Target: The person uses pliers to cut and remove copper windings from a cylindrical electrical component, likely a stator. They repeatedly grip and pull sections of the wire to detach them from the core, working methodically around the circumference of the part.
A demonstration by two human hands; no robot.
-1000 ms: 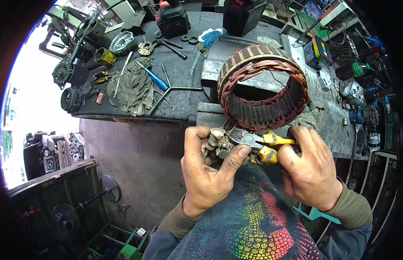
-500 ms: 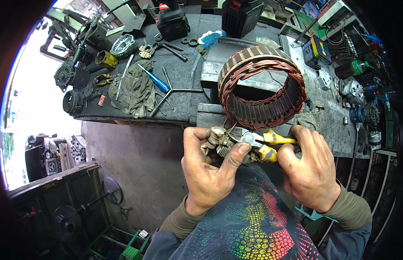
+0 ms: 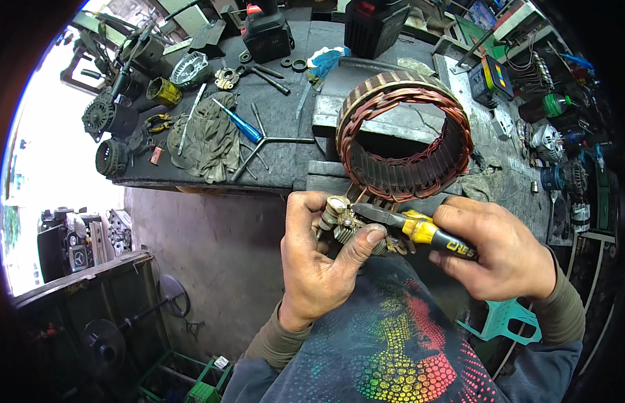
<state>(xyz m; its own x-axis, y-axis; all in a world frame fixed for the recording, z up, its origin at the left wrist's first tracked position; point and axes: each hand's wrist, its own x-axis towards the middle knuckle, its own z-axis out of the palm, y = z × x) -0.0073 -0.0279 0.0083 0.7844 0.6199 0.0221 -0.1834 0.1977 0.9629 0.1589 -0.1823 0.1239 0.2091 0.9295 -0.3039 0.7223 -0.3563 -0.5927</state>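
The dark grey tabletop (image 3: 279, 161) is the biggest thing I have on my feed, stretching across 12 o'clock. Over it, toward 1 o'clock, I make out a pale grey, flat-faced metal block (image 3: 327, 114), largely hidden. In front of that, at 2 o'clock, stands the ring-shaped stator with reddish copper windings (image 3: 408, 168), its round opening facing me.

I see the right hand (image 3: 498, 248) between 3 and 4 o'clock, fingers curled firmly round a tool. The left hand (image 3: 324, 265), at 6 o'clock, is partly folded, pinching a small piece between thumb and fingers. At 10 o'clock a crumpled olive cloth (image 3: 208, 141) lies on the tabletop. Just beside it, at 11 o'clock, I find a three-armed steel wrench (image 3: 287, 140).

The pliers with yellow-and-black grips (image 3: 420, 228) are what the right hand holds, nose toward 9 o'clock. A slim screwdriver with a blue handle (image 3: 245, 126) lies across cloth and wrench. Smallest is the left hand's tan-and-grey ribbed metal part (image 3: 342, 220), just below the stator; the pliers' nose meets its upper edge, though I cannot tell whether the tips bite anything.
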